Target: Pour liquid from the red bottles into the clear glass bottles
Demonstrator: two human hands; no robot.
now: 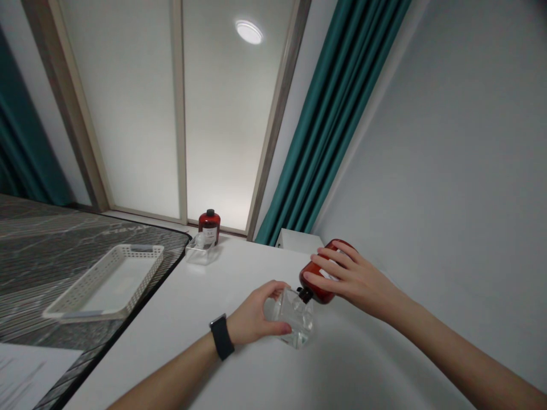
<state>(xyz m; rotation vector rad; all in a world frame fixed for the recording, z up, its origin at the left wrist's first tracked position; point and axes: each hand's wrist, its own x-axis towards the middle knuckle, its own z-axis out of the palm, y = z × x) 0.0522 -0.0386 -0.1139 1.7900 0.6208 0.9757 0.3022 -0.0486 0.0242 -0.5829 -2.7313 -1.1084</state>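
Observation:
My left hand (265, 316) is wrapped round a clear, square-sided container (297, 319), which leans to one side above the white table. Tilted neck-down, a red bottle (316, 285) with a white label is gripped by my right hand (346, 273). The bottle's black neck (305, 294) is at the container's open top; whether the two touch I cannot tell. Some clear liquid seems to lie low in the container. A dark-strapped watch (221, 336) sits on my left wrist.
Another red bottle (209, 222) with a black cap stands at the table's far edge, behind a clear container (200, 253). A white perforated basket (147, 263) rests on the grey patterned surface (25, 245) at left, with a printed sheet (36, 370) nearer. A wall (461, 171) rises at right.

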